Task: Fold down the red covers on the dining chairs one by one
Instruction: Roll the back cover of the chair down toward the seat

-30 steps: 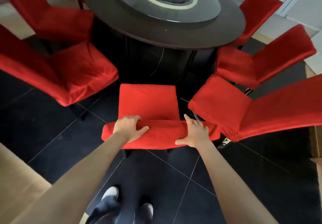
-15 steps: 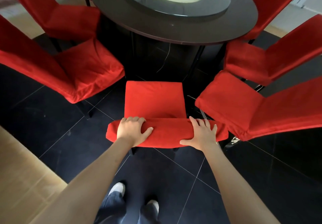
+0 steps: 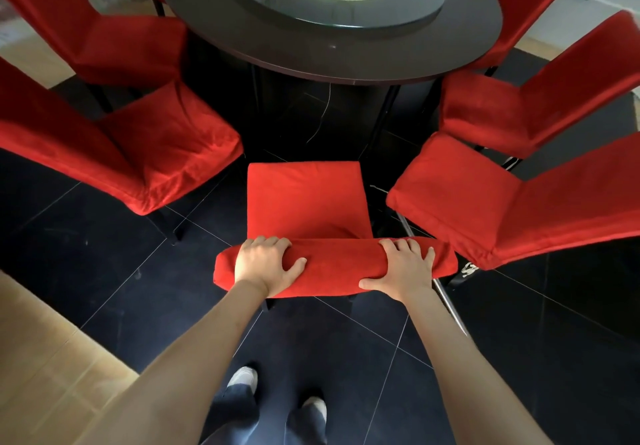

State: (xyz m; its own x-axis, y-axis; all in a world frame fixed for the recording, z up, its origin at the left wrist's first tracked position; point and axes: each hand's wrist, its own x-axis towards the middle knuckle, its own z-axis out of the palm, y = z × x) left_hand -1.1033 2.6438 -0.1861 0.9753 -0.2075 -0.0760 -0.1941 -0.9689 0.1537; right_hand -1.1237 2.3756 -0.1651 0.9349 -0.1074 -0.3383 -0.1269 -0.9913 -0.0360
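Directly in front of me stands a dining chair with a red cover (image 3: 304,198), its back facing me. The cover's top edge (image 3: 339,268) forms a thick red roll across the chair back. My left hand (image 3: 265,264) grips the roll near its left end, fingers curled over the far side. My right hand (image 3: 403,268) grips it near the right end in the same way. Both forearms reach straight out from the bottom of the view.
Red-covered chairs stand close on the left (image 3: 145,153) and right (image 3: 491,198), with more behind them around the dark round table (image 3: 346,56). The floor is black tile (image 3: 104,271), with a light wooden strip (image 3: 45,368) at the lower left. My feet (image 3: 277,396) are behind the chair.
The view has drawn closer to the chair and table. Both hands stay on the rolled top edge; the right hand's fingers have curled further over it.
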